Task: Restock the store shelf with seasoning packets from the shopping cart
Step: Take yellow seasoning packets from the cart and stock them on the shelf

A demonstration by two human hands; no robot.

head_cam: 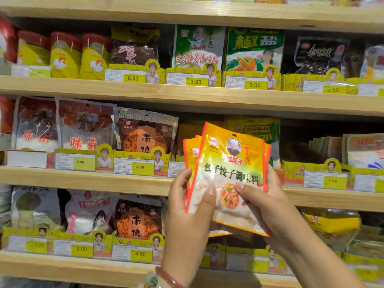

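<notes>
Left hand: yours, thumb on front, fingers curled behind the seasoning packets, gripping them.
Right hand: yours, thumb pinching the front packet, fingers behind it.
Packets: orange-yellow stack, fanned, tilted, held up before the middle shelf.
Wrist: red bracelet, left.

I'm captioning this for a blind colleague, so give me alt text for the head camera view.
Two hands, left hand and right hand, hold a small stack of glossy orange-and-yellow seasoning packets in front of light wooden store shelves. The shelves carry rows of other packaged seasonings behind yellow price tags.
</notes>
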